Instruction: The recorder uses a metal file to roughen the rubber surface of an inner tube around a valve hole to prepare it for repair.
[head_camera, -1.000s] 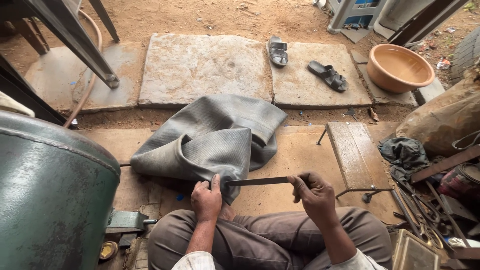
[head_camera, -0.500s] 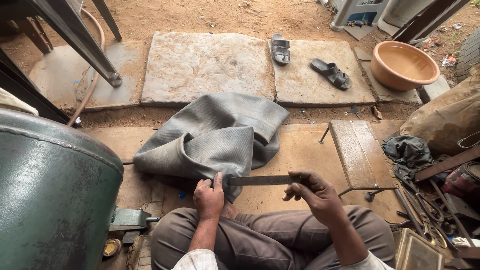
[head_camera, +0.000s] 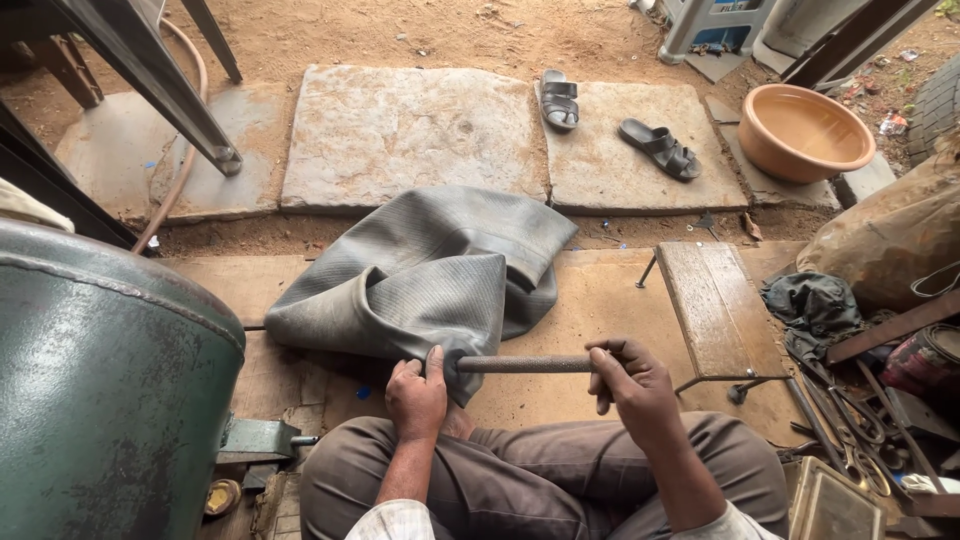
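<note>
Both hands are gripping: your left hand (head_camera: 415, 398) is pinching the rubber inner tube (head_camera: 430, 275), your right hand (head_camera: 630, 385) is holding the rasp (head_camera: 522, 364). A slipping stroke risks scraping your left thumb.

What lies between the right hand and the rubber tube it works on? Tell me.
Only the rasp-like rod: the right hand grips one end, its other end meets the grey inner tube, which the left hand pins. Nothing else intervenes.

Left hand (head_camera: 416, 398) closed, thumb raised; right hand (head_camera: 632, 385) fingers curled, both forearms forward.
</note>
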